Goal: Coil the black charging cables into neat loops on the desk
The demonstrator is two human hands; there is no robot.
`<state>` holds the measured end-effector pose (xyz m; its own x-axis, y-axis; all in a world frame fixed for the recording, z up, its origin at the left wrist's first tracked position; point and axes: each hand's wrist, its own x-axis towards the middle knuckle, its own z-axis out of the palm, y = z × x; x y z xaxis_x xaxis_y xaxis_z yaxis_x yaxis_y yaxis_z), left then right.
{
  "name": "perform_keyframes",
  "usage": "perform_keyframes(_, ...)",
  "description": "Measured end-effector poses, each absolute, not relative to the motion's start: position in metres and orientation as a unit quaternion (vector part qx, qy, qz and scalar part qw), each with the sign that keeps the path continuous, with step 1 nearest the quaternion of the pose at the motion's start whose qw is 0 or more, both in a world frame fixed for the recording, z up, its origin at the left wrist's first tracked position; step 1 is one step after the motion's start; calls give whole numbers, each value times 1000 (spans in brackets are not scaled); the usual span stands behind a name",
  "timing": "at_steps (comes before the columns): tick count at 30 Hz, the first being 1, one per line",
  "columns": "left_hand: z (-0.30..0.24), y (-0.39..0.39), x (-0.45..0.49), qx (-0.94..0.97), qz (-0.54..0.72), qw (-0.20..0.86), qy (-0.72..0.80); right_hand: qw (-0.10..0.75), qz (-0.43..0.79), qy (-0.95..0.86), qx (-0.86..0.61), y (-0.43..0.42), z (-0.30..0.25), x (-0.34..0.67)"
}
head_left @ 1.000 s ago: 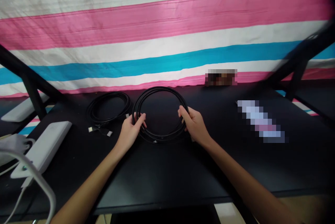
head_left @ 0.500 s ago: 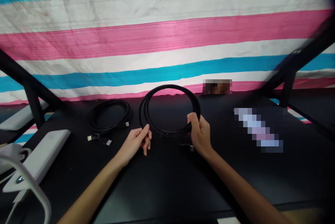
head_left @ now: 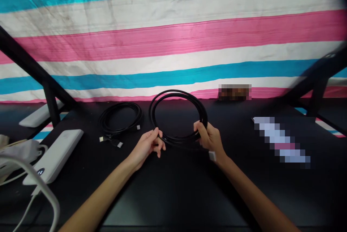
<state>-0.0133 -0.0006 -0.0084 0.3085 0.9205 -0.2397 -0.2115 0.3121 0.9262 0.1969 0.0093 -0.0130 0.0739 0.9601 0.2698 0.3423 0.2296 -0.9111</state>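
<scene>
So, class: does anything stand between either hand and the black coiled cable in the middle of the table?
Nothing visible does: the left hand and the right hand both grip the black coiled cable on opposite sides.

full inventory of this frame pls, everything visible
held cable coil: 1, black, raised over the table centre, gripped on both sides
plug: 1, pale, by the right wrist, seemingly an end of the held coil
second cable coil: 1, black with pale plugs, flat on the table, left of the held one
flat devices: 2, white, far left; the other is behind
cord: 1, white, bottom left corner
table: 1, black
striped cloth: 1, pink, white and teal, behind the table
frame struts: 2, black, left and right
blurred patches: 2, right side, contents unreadable
left hand: 1, pinching the coil's lower left
right hand: 1, closed on the coil's lower right
</scene>
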Motion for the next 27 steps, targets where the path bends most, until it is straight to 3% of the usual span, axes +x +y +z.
perform_keyframes(3, -15, 2, -14, 455, 405, 647, 459, 492, 327, -607, -531, 10, -15, 197)
perform_keyframes(16, -11, 1, -20, 609, 425, 265, 615, 471, 398, -580, -532, 15, -16, 199)
perform_keyframes(22, -9, 2, -22, 569, 474, 358, 569, 406, 432, -608, -527, 16, -16, 198)
perform_keyframes(27, -15, 1, -24, 568, 417, 422, 571, 400, 421, -608, -542, 16, -16, 199)
